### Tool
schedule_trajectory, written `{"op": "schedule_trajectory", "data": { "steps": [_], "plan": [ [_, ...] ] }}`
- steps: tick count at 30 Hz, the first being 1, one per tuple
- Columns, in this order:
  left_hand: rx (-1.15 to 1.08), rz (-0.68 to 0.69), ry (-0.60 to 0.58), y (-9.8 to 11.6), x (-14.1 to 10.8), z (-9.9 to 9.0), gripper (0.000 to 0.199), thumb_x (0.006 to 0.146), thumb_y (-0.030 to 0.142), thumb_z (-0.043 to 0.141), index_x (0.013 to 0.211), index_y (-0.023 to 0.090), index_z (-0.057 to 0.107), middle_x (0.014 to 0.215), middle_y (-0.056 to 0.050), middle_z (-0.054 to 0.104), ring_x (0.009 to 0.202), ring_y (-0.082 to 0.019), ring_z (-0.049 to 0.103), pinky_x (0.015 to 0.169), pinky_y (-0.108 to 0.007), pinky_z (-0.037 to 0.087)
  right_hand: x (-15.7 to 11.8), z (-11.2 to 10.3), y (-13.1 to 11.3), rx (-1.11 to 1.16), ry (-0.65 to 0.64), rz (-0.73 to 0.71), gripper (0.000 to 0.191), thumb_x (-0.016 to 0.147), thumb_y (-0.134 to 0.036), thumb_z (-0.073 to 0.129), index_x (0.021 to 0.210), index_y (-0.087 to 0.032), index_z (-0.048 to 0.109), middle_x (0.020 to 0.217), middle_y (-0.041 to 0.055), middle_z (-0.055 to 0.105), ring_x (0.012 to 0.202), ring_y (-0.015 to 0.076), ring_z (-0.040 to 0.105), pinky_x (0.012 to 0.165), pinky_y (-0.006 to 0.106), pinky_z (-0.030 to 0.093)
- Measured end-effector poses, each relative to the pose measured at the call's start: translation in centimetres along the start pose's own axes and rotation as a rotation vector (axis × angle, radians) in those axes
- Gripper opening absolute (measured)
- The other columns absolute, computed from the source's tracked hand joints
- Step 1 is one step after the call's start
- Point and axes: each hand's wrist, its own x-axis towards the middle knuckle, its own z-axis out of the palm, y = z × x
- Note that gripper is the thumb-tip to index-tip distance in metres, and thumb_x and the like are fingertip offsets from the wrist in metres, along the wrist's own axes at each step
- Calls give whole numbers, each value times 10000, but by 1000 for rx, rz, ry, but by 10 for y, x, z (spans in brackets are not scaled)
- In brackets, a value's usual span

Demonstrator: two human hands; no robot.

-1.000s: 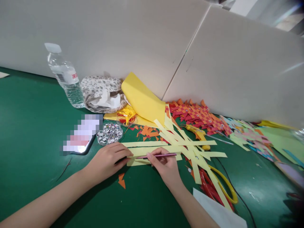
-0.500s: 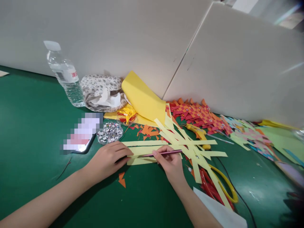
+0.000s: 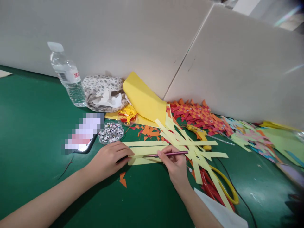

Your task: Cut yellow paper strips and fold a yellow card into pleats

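Note:
My left hand (image 3: 111, 160) is at the left end of the pale yellow paper (image 3: 147, 150), its thumb and fingers closed on the paper's edge. In my right hand (image 3: 174, 163) is a slim pink pen-shaped tool (image 3: 177, 153), pinched between thumb and fingers. The tool lies low along the paper with its thin end toward my left hand; what kind of tip it has is too small to tell. Several cut yellow paper strips (image 3: 201, 143) lie crossed in a loose heap just right of my right hand.
Red-handled scissors (image 3: 209, 186), a yellow ring (image 3: 231, 186) and a yellow glue gun (image 3: 199, 134) lie at right. Woven orange-red paper pieces (image 3: 194, 112) line the wall. Leftward are a phone (image 3: 85, 133), a bag of googly eyes (image 3: 111, 132) and a water bottle (image 3: 68, 79).
My right hand has slid a little to the right along the paper with the pen-shaped tool. My left hand keeps its place on the paper. The view has shifted slightly.

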Motion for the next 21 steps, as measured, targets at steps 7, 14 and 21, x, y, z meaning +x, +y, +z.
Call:
{"op": "schedule_trajectory", "data": {
  "steps": [7, 14, 21],
  "plan": [
    [139, 169, 81, 1, -2, -15, 112, 846, 210, 561, 772, 190, 643, 678, -17, 615, 637, -154, 543, 602, -293, 447, 0, 1, 3, 11, -6, -2, 222, 755, -293, 669, 613, -186, 536, 534, -43, 454, 473, 95, 377, 452, 236, 290],
    [113, 336, -71, 1, -4, -16, 193, 848, 189, 493, 939, 175, 663, 598, 0, 598, 525, -158, 508, 458, -306, 324, -1, -1, 3, 81, -28, 48, 224, 756, -332, 691, 634, -188, 572, 529, -24, 547, 487, 119, 515, 479, 233, 416],
    [63, 284, -131, 2, -2, -18, 218, 850, 190, 463, 905, 183, 674, 571, 2, 593, 514, -163, 518, 462, -310, 314, -8, 20, -6, 171, -179, 140, 184, 751, -339, 715, 687, -199, 614, 602, 1, 661, 573, 144, 627, 579, 248, 494]
  ]
}}
